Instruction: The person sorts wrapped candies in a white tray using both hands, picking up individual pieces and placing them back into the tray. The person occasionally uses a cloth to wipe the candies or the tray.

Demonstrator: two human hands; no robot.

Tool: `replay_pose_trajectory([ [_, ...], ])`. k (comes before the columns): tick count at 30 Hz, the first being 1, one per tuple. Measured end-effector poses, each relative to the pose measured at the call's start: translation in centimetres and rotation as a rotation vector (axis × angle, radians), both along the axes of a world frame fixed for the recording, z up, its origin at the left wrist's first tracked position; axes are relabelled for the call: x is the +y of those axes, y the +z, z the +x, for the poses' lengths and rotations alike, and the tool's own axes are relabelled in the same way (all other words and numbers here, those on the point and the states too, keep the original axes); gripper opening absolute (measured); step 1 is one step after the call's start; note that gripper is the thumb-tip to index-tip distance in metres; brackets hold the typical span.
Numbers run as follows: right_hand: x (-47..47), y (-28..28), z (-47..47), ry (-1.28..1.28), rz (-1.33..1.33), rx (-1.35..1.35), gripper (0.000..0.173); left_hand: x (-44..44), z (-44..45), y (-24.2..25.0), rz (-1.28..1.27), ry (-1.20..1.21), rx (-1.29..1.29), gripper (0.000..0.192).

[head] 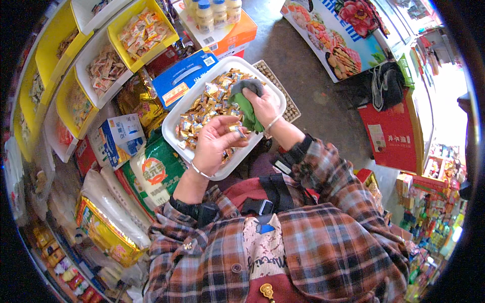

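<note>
A white plastic bin (178, 151) stands before me, filled with small gold-wrapped candies (212, 100). Over its near half, my left hand (218, 142) pinches one wrapped candy (237, 130) between thumb and fingers. My right hand (263, 108) grips a green and grey cloth (246, 104) above the bin's right side. The cloth hangs down close to the left fingertips; whether it touches the candy I cannot tell. Part of the candies lies hidden under both hands.
At the left, tilted yellow and white bins (161, 51) hold more wrapped sweets. A blue carton (183, 81) sits against the white bin, and a tray of small round items (273, 72) lies beyond it. Bottled drinks (206, 17) stand on an orange carton (240, 30). A red box (390, 132) is at right.
</note>
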State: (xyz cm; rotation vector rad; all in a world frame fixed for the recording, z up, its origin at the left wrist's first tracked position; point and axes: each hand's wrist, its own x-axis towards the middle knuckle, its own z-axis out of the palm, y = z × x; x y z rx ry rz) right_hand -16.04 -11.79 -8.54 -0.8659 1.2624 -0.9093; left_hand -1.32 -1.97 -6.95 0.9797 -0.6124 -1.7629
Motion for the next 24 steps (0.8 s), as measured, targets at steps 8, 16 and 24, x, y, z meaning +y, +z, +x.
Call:
replay_pose_trajectory([
  [8, 3.6, 0.6, -0.1, 0.465, -0.557, 0.632, 0.04, 0.7, 1.9, -2.6, 0.092, -0.107, 0.173, 0.034],
  [16, 3.7, -2.8, -7.5, 0.177, -0.082, 0.157, 0.032, -1.1, 9.6, -5.1, 0.076, 0.127, -0.929, 0.015],
  [24, 5.0, -2.5, -7.1, 0.289, -0.121, 0.175, 0.037, -3.0, 8.2, -7.2, -0.067, -0.261, -1.848, 0.026],
])
